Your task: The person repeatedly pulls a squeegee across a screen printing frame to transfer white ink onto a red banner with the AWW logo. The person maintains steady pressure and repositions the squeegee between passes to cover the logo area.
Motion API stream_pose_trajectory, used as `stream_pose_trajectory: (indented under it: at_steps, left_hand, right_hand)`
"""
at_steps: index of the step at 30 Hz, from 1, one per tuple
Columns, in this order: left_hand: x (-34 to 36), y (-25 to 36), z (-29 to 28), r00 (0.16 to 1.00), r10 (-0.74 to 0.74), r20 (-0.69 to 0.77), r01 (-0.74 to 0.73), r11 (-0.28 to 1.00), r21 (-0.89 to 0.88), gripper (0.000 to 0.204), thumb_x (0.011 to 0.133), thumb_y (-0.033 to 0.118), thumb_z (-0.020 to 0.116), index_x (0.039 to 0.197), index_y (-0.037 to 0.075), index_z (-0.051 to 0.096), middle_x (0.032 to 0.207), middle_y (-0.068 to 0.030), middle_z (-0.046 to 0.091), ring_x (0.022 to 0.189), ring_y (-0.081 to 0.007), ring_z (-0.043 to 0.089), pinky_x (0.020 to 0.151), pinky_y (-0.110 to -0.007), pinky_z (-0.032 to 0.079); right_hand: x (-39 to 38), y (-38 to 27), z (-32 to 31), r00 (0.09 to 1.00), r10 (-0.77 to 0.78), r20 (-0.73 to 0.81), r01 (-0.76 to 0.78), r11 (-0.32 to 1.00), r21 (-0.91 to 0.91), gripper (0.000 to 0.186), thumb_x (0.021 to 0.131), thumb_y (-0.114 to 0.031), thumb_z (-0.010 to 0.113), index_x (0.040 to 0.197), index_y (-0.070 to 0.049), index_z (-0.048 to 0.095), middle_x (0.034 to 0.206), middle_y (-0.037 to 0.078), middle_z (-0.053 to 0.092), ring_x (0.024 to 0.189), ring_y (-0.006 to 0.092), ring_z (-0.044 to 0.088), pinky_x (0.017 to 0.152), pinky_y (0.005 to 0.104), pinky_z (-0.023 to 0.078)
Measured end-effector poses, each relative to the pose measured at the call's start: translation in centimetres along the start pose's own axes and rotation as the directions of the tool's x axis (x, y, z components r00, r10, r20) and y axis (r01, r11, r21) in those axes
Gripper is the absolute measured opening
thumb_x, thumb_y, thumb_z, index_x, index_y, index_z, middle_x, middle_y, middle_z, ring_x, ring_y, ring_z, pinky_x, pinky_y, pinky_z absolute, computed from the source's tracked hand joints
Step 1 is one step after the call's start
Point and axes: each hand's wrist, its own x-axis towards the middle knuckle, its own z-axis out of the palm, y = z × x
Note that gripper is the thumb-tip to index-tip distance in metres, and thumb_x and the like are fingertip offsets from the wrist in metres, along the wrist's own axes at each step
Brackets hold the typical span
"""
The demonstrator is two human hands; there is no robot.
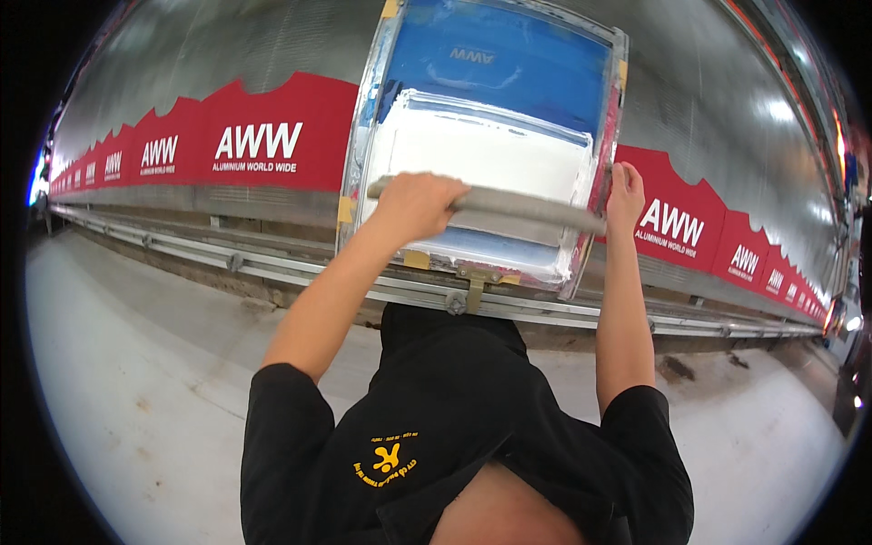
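Our black shirt [454,427] fills the near edge. Beyond it our left hand [413,204] is closed around the long grey squeegee [522,207], which lies across the white ink [481,159] on the blue printing screen [495,59]. Our right hand [625,195] grips the metal frame [610,145] on its right side.

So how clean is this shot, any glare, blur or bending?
Head view: fisheye bends the metal rail and darkens the corners; glare patches at upper right on the silver sheet; red printed panels smear toward the rim; left hand, right hand and squeegee fairly sharp.
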Motion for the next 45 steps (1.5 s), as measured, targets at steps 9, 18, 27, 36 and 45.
stream_pose_trajectory:
  at_steps: [9, 18, 27, 36, 45]
  left_hand:
    - [17.2, -5.2, -6.6, 0.988, -0.002, 0.156, -0.016, 0.993, 0.115, 0.024, 0.090, 0.029, 0.076, 0.110, 0.017, 0.079, 0.098, -0.0105, 0.078, 0.095, -0.0320, 0.074, 0.082, -0.046, 0.057]
    - [17.5, -8.9, -7.4, 0.968, -0.159, 0.192, 0.105, 0.958, 0.267, 0.047, 0.084, 0.055, 0.081, 0.096, 0.009, 0.082, 0.079, -0.0143, 0.075, 0.077, -0.0330, 0.074, 0.074, -0.044, 0.059]
    - [14.4, -7.9, -3.4, 0.996, -0.091, 0.021, 0.076, 0.925, 0.371, 0.052, 0.083, 0.066, 0.077, 0.087, 0.015, 0.083, 0.075, -0.0076, 0.075, 0.072, -0.0288, 0.074, 0.064, -0.043, 0.057]
    - [-3.5, -0.6, 2.6, 0.988, -0.148, -0.038, 0.152, 0.975, 0.160, 0.039, 0.074, 0.035, 0.087, 0.107, 0.016, 0.079, 0.100, -0.0075, 0.078, 0.097, -0.0324, 0.075, 0.082, -0.045, 0.060]
    - [-11.7, 2.3, 5.9, 0.993, -0.059, -0.102, 0.078, 0.979, 0.187, 0.049, 0.071, 0.020, 0.086, 0.115, 0.006, 0.070, 0.115, -0.0121, 0.074, 0.105, -0.0331, 0.072, 0.086, -0.045, 0.059]
  right_hand:
    - [1.7, 0.6, 1.3, 1.000, 0.013, -0.024, -0.015, 0.997, -0.073, 0.038, 0.103, -0.031, 0.073, 0.127, -0.002, 0.070, 0.121, 0.008, 0.071, 0.110, 0.0166, 0.064, 0.096, 0.0314, 0.050]
    - [4.8, -11.3, 5.2, 0.740, -0.364, 0.565, 0.659, 0.557, -0.505, 0.057, 0.086, -0.053, 0.083, 0.113, -0.003, 0.078, 0.105, 0.016, 0.076, 0.099, 0.0331, 0.073, 0.089, 0.0417, 0.056]
    - [1.2, -9.0, 5.8, 0.771, -0.272, 0.576, 0.637, 0.328, -0.697, 0.050, 0.076, -0.056, 0.087, 0.088, -0.008, 0.078, 0.085, 0.009, 0.076, 0.080, 0.0317, 0.073, 0.073, 0.0441, 0.055]
    - [-14.3, -3.1, -3.3, 0.635, -0.530, 0.561, 0.771, 0.389, -0.505, 0.039, 0.056, -0.016, 0.092, 0.090, -0.013, 0.072, 0.088, 0.002, 0.066, 0.085, 0.0263, 0.064, 0.080, 0.0412, 0.048]
    - [-20.4, -4.3, -8.1, 0.609, -0.337, 0.718, 0.768, 0.475, -0.430, 0.045, 0.060, -0.016, 0.091, 0.100, -0.011, 0.070, 0.101, 0.006, 0.066, 0.097, 0.0288, 0.064, 0.083, 0.0433, 0.050]
